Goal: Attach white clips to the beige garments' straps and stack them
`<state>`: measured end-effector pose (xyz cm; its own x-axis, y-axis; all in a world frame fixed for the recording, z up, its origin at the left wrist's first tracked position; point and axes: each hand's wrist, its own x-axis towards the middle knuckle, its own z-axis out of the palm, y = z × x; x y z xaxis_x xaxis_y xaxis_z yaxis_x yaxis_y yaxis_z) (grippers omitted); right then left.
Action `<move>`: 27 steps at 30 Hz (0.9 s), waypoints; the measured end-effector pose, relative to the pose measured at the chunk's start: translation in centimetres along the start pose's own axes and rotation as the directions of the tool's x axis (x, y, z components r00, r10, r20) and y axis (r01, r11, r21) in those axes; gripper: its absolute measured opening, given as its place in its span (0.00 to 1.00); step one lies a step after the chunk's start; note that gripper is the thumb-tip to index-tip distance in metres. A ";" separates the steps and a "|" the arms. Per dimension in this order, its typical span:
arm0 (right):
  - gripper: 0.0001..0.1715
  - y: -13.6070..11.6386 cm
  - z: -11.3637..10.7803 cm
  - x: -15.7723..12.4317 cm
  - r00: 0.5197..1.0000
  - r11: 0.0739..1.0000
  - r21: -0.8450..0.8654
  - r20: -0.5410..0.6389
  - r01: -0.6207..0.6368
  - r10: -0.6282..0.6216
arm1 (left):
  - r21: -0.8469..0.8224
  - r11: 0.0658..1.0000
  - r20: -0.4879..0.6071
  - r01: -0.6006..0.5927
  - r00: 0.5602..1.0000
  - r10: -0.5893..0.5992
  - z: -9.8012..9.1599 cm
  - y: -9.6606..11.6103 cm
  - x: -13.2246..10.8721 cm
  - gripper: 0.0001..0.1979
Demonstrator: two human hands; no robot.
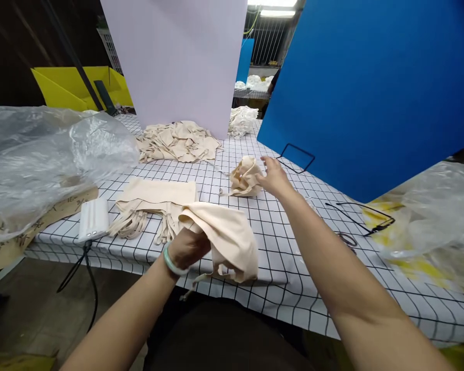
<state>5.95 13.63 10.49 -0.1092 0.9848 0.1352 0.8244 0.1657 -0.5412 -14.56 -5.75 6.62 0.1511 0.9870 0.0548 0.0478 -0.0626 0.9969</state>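
Note:
My left hand [187, 246] is closed on a cream cloth drawstring bag [226, 239] at the table's near edge; a cord dangles below it. My right hand [272, 176] reaches forward and grips a crumpled cream bag [244, 178] lying on the checked tablecloth [294, 232]. Just left of my left hand lies a flat stack of cream bags [156, 198] with their cords bunched toward me. A heap of more cream bags [178, 140] sits farther back against a white board.
A white upright board [178, 56] and a blue board [371, 87] stand at the back. Clear plastic bags lie at the left [42, 159] and right [436, 216]. A white power strip [93, 220] rests at the left edge. Black wire stands [296, 157] sit near the blue board.

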 end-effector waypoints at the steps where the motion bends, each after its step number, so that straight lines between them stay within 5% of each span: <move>1: 0.31 0.1 -0.5 -0.7 0.998 0.998 0.007 -0.020 0.063 -0.062 | 0.099 0.995 -0.009 0.020 1.000 -0.019 -0.5 -0.5 0.5 0.17; 4: 0.21 1.6 -0.3 -5.2 0.966 0.970 0.085 0.102 0.229 -0.237 | 0.363 0.928 -0.156 0.085 0.987 -0.029 -2.5 -2.1 0.5 0.22; 7: 0.15 3.5 2.1 -11.6 0.946 0.963 0.145 0.203 0.225 -0.251 | 0.679 0.732 -0.292 0.067 0.938 0.185 -4.0 -2.9 -1.2 0.27; 12: 0.21 4.0 5.6 -19.3 0.987 0.988 -0.014 0.051 0.153 -0.152 | 0.858 0.491 0.021 -0.150 0.966 0.258 -2.1 -2.6 -2.2 0.20; 15: 0.05 3.9 5.5 -20.0 0.975 0.968 -0.120 0.058 0.220 -0.214 | 0.878 0.394 0.205 -0.272 0.957 0.203 0.5 -2.7 -0.5 0.15; 17: 0.07 4.1 4.5 -19.6 0.968 0.965 -0.079 0.055 0.250 -0.246 | 0.906 0.313 0.253 -0.285 0.957 0.139 1.7 -2.9 1.0 0.11; 20: 0.06 4.4 3.0 -19.1 0.968 0.974 -0.048 -0.112 0.220 -0.224 | 0.955 0.218 0.194 -0.204 0.979 0.065 2.3 -3.2 2.7 0.06; 22: 0.04 3.9 3.0 -19.1 0.955 0.969 -0.079 -0.163 0.236 -0.246 | 0.959 0.234 0.146 -0.160 0.986 0.075 2.3 -3.2 3.3 0.08; 27: 0.13 0.7 6.4 -17.5 0.932 0.901 -0.238 0.123 0.362 -0.341 | 0.938 0.337 0.019 -0.083 0.982 0.188 2.1 -3.1 2.1 0.06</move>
<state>4.87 -3.15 2.50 -0.4514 0.8676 0.2086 0.8359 0.4930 -0.2413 -12.30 -3.78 3.49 0.1766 0.9546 0.2400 0.9297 -0.2418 0.2779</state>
